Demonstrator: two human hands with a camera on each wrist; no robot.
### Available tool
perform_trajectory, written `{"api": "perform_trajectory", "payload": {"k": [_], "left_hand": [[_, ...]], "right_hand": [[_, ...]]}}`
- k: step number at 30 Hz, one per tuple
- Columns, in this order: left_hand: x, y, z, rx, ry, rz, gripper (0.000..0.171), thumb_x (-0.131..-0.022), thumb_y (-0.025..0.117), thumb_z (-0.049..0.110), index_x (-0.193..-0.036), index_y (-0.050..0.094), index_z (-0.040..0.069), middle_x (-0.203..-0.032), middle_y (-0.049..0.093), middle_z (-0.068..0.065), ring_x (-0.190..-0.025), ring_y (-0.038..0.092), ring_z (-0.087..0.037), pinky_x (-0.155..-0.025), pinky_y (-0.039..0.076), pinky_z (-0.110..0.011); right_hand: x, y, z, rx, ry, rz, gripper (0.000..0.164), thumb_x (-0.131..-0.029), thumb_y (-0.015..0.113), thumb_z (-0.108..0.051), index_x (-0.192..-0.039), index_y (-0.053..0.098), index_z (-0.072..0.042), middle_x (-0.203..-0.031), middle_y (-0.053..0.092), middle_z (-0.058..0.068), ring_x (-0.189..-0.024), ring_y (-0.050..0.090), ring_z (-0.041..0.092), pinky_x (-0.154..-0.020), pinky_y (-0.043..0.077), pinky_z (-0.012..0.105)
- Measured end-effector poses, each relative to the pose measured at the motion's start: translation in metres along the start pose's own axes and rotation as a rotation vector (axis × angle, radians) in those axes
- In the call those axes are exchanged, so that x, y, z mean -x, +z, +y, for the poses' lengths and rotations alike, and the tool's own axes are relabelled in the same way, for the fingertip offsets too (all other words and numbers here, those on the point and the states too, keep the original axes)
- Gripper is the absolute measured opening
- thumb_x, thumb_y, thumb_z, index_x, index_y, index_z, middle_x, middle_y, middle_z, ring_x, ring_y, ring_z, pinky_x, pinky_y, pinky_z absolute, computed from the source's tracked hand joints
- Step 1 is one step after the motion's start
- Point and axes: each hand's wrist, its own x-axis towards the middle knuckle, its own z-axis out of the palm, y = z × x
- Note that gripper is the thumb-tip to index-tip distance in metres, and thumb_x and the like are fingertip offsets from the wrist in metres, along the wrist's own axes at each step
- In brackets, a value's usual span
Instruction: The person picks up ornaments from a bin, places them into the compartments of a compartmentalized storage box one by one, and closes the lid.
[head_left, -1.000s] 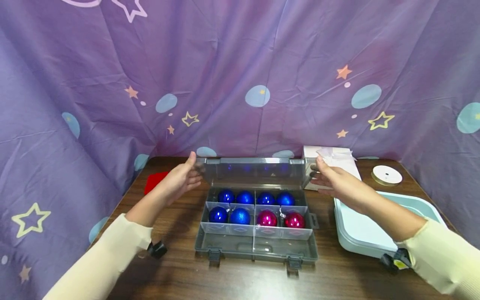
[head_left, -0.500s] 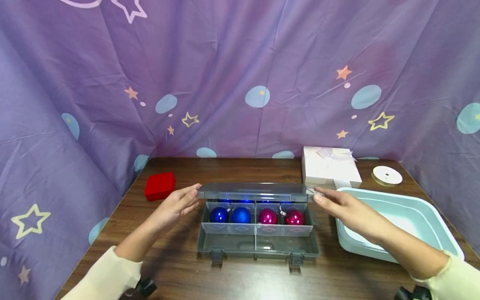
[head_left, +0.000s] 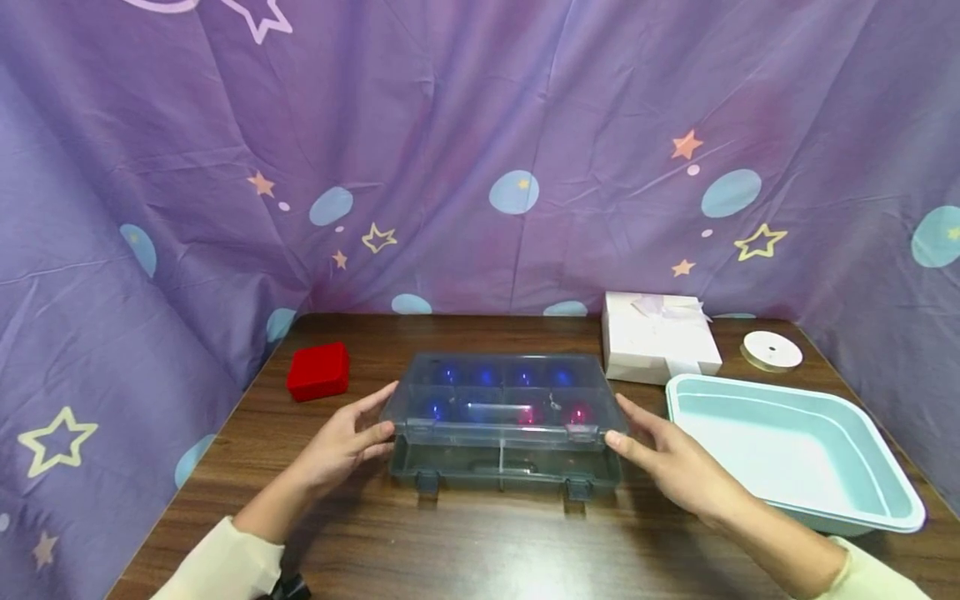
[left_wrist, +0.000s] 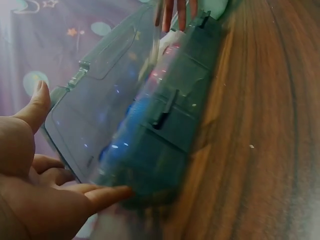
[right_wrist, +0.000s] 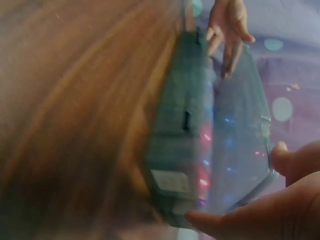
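Observation:
A clear grey plastic divided storage box [head_left: 465, 462] lies on the table, its hinged lid [head_left: 502, 392] tilted partly down over the compartments. Through the lid show several shiny blue balls [head_left: 486, 377] and magenta balls [head_left: 527, 414]. My left hand [head_left: 348, 437] holds the lid's left front corner, thumb at the front edge and other fingers along the side. At the opposite corner my right hand [head_left: 675, 462] holds the lid likewise, thumb on the front edge. In the right wrist view one right finger [right_wrist: 210, 220] reaches to the box base. Two latches [head_left: 577, 490] hang open at the front.
To the right stands a pale blue plastic basin [head_left: 795, 450]. Behind it are a white gift box [head_left: 656, 333] with a ribbon bow and a white spool [head_left: 771, 350]. A red box [head_left: 318, 371] sits at the back left. A purple patterned curtain [head_left: 450, 167] hangs behind the table.
The lid has swung from nearly upright forward and down over the balls. Both hands have moved down and toward the front with it.

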Motion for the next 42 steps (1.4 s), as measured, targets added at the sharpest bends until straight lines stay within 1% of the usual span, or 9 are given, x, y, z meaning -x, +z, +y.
{"api": "perform_trajectory", "payload": {"k": [3,8,13,15,21,25,30,36,42], "left_hand": [[0.000,-0.004,-0.009,0.004,-0.005,-0.006,0.084,-0.104,0.063,0.023,-0.165,0.010,0.003,-0.171,0.003,-0.025,-0.147,0.030,-0.042,-0.109,0.044,-0.060],[-0.002,-0.007,-0.023,-0.042,-0.012,-0.026,0.087,-0.102,0.065,0.014,-0.165,0.005,0.004,-0.169,0.008,-0.027,-0.143,0.039,-0.034,-0.105,0.051,-0.038],[-0.004,-0.005,-0.033,-0.046,0.018,-0.059,0.090,-0.101,0.064,0.005,-0.164,0.000,0.001,-0.169,0.009,-0.028,-0.150,0.025,-0.043,-0.107,0.046,-0.023],[-0.005,-0.003,-0.034,-0.059,0.023,-0.052,0.091,-0.100,0.066,0.005,-0.164,0.002,0.001,-0.169,0.008,-0.026,-0.151,0.021,-0.044,-0.107,0.045,-0.020],[-0.006,0.000,-0.032,-0.160,-0.013,-0.013,0.094,-0.098,0.071,0.010,-0.165,0.006,0.002,-0.170,0.009,-0.022,-0.151,0.023,-0.042,-0.108,0.043,-0.020],[-0.006,0.002,-0.032,-0.219,-0.034,-0.001,0.093,-0.098,0.070,0.011,-0.165,0.006,0.002,-0.171,0.008,-0.019,-0.152,0.024,-0.039,-0.113,0.040,-0.024],[-0.007,0.005,-0.030,-0.270,-0.038,0.023,0.092,-0.098,0.070,0.010,-0.165,0.007,0.001,-0.171,0.010,-0.020,-0.152,0.025,-0.041,-0.120,0.032,-0.042],[-0.007,0.008,-0.021,-0.427,-0.011,0.068,0.090,-0.097,0.072,0.007,-0.162,0.012,-0.005,-0.169,0.012,-0.027,-0.153,0.018,-0.048,-0.123,0.018,-0.060],[-0.008,0.015,-0.014,-0.664,0.167,0.059,0.069,-0.093,0.071,-0.001,-0.156,0.042,0.000,-0.169,0.021,-0.023,-0.155,0.010,-0.046,-0.122,0.014,-0.069]], "right_hand": [[-0.001,0.009,0.006,-0.008,0.026,-0.003,0.080,-0.106,0.057,-0.038,-0.162,0.017,0.005,-0.158,0.032,0.036,-0.140,0.042,0.051,-0.113,0.038,0.059],[-0.003,0.020,0.018,-0.038,0.074,-0.005,0.085,-0.105,0.058,-0.040,-0.164,0.012,0.000,-0.164,0.017,0.034,-0.144,0.032,0.055,-0.116,0.031,0.061],[-0.003,0.027,0.025,-0.044,0.126,0.018,0.090,-0.102,0.062,-0.045,-0.165,0.013,-0.005,-0.169,0.005,0.029,-0.145,0.030,0.056,-0.115,0.032,0.066],[-0.002,0.029,0.028,-0.050,0.127,0.026,0.090,-0.101,0.063,-0.043,-0.165,0.013,-0.005,-0.168,0.010,0.030,-0.145,0.031,0.055,-0.114,0.034,0.067],[-0.004,0.032,0.035,-0.084,0.124,0.032,0.089,-0.100,0.067,-0.034,-0.165,0.014,-0.005,-0.155,0.038,0.037,-0.140,0.042,0.053,-0.110,0.043,0.063],[-0.006,0.033,0.037,-0.124,0.146,0.037,0.088,-0.099,0.071,-0.028,-0.164,0.017,-0.003,-0.158,0.031,0.037,-0.137,0.045,0.055,-0.107,0.049,0.057],[-0.008,0.031,0.036,-0.172,0.214,0.037,0.090,-0.097,0.074,-0.026,-0.163,0.018,-0.006,-0.161,0.021,0.036,-0.139,0.040,0.058,-0.107,0.048,0.060],[-0.011,0.033,0.028,0.025,0.031,0.120,0.076,-0.092,0.077,-0.013,-0.157,0.037,-0.006,-0.162,0.020,0.033,-0.142,0.031,0.060,-0.108,0.038,0.073],[-0.013,0.036,0.020,0.200,-0.169,0.139,0.052,-0.090,0.075,-0.002,-0.139,0.065,-0.011,-0.167,0.028,0.020,-0.149,0.024,0.055,-0.109,0.027,0.079]]}}
